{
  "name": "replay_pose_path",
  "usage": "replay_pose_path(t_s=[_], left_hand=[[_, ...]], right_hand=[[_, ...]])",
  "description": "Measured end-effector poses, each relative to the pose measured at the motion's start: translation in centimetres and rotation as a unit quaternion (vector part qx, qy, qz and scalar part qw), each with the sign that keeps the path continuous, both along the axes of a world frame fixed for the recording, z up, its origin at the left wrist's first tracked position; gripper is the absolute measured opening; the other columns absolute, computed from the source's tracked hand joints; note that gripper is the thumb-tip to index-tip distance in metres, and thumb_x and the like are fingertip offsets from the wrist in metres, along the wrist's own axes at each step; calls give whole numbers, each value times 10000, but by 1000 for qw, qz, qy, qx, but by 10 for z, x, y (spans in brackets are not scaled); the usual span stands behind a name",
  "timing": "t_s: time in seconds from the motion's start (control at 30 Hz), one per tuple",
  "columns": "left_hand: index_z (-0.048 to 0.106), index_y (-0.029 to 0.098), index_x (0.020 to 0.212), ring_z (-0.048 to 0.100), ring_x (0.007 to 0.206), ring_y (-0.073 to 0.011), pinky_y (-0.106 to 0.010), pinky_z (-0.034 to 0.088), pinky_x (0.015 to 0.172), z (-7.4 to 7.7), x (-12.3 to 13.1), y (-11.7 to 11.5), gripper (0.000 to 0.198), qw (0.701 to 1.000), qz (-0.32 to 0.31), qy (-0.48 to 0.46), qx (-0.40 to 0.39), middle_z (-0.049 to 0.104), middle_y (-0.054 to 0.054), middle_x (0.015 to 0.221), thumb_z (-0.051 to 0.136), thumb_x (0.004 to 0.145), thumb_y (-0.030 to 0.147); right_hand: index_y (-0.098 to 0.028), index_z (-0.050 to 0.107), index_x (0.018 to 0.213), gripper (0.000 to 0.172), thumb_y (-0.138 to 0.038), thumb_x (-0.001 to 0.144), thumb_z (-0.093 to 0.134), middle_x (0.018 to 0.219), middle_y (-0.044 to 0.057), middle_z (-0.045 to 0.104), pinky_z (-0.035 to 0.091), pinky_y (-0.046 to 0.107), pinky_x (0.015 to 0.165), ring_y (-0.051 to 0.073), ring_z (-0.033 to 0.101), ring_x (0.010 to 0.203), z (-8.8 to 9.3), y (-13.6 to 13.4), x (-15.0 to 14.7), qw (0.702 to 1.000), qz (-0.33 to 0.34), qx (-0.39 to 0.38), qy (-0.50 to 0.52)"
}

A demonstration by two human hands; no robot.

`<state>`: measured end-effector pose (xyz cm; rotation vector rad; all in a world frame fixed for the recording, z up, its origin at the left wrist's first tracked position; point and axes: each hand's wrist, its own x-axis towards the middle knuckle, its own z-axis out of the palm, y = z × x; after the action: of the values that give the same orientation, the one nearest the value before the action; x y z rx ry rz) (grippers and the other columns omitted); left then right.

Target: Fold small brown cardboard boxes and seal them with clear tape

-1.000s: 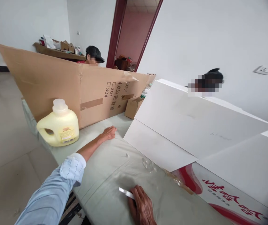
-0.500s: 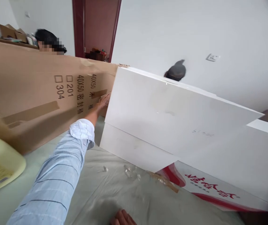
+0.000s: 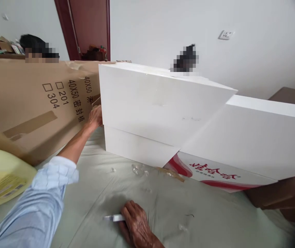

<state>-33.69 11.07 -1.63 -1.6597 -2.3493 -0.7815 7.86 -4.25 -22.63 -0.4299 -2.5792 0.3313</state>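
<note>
My left hand (image 3: 95,116) reaches forward to the left end of the white carton (image 3: 147,100), its fingers bent around the edge and the tips out of sight. Close beside that hand is the brown cardboard box (image 3: 31,89), printed with black characters and patched with tape. Low in the picture, my right hand (image 3: 137,220) rests on the pale covered surface (image 3: 90,193). It is closed on a white-handled box cutter (image 3: 115,217), whose thin tip points left. A panel with red lettering (image 3: 214,175) shows beneath the white carton.
A yellow plastic basin (image 3: 26,168) stands at the left. Clear tape scraps (image 3: 139,169) and a brown tape strip (image 3: 170,174) lie before the carton. Another white carton (image 3: 266,137) extends right, above brown cardboard (image 3: 287,196). Two people's heads show behind the boxes.
The view has shifted, bringing my right hand and the box cutter further into the picture. My left hand stays at the white carton's left end.
</note>
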Motion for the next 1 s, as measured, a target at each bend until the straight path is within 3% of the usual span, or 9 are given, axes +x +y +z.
replay_pose_path(t_s=[0.13, 0.37, 0.47, 0.57, 0.63, 0.73, 0.87, 1.0], left_hand=[[652, 193, 1190, 698, 1170, -341, -407, 540, 960, 11, 34, -95, 242, 997, 73, 26, 17, 758, -147, 1236, 591, 969, 270], [636, 238, 1046, 760, 1006, -350, -410, 555, 827, -13, 116, -274, 195, 990, 138, 33, 22, 807, -131, 1072, 547, 916, 353], [647, 259, 1053, 774, 921, -335, -406, 571, 781, -27, 144, -335, 267, 988, 150, -4, 42, 798, -98, 969, 549, 893, 448], [673, 282, 1078, 767, 809, -300, -381, 588, 710, -39, 164, -382, 346, 982, 152, -84, 68, 784, -52, 883, 622, 842, 529], [679, 288, 1088, 769, 820, -290, -349, 583, 650, -43, 173, -400, 387, 975, 139, -151, 89, 791, -42, 891, 680, 821, 568], [665, 271, 1064, 764, 840, -272, -320, 583, 642, -42, 184, -408, 414, 955, 82, -257, 123, 795, -43, 907, 749, 802, 581], [662, 232, 1073, 735, 823, -235, -335, 611, 763, -32, 201, -395, 419, 934, -22, -334, 128, 766, -41, 893, 806, 802, 517], [671, 216, 1092, 696, 796, -205, -316, 589, 767, -27, 219, -377, 392, 923, -110, -358, 87, 730, -30, 890, 822, 830, 467]], right_hand=[[-250, 527, 955, 176, -164, 961, 681, 943, 27, 665, 435, 329, 744, 220, 611, 873, 3, 1, -4, 1000, 3, 20, -20], [-237, 567, 962, 150, -178, 1011, 696, 985, 28, 683, 445, 303, 771, 201, 626, 917, 13, 3, -5, 998, 2, 48, -32], [-239, 597, 987, 124, -166, 1026, 690, 1000, 33, 693, 439, 302, 752, 202, 634, 919, 19, 5, 22, 998, -29, 48, -42], [-246, 632, 990, 112, -155, 1029, 683, 1008, 46, 703, 432, 309, 736, 212, 644, 938, 26, 11, 71, 995, -69, 45, -53], [-247, 646, 974, 121, -144, 1031, 671, 997, 55, 706, 429, 314, 732, 219, 649, 943, 30, 17, 109, 992, -99, 44, -60], [-243, 652, 935, 145, -136, 1033, 654, 980, 73, 709, 435, 319, 737, 228, 653, 926, 35, 25, 161, 986, -147, 42, -62], [-241, 656, 911, 151, -163, 1039, 645, 940, 70, 706, 468, 311, 745, 227, 662, 888, 39, 29, 210, 979, -191, 31, -57], [-244, 693, 1004, 106, -210, 1052, 605, 986, 83, 719, 545, 329, 802, 244, 685, 922, 42, 23, 229, 977, -211, 4, -35]])
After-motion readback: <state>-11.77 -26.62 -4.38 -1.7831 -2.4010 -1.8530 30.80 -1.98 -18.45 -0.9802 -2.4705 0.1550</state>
